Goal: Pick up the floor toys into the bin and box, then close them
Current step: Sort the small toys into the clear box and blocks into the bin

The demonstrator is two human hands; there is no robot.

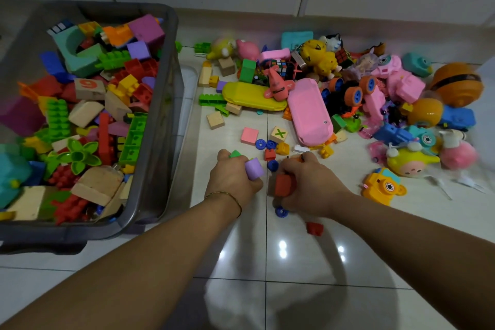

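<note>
1. Two bare hands work low over the white tiled floor (267,262), seen from the head camera. The left hand (233,179) is curled around a purple block (254,168), with a green block (235,153) at its fingertips.
2. The right hand (308,182) is clenched on a red block (284,185).
3. The grey bin (171,88) stands at the left, open and heaped with building blocks.
4. Loose toys lie ahead and to the right: a pink case (309,112), a yellow case (249,95), and a yellow toy camera (383,185).
</note>
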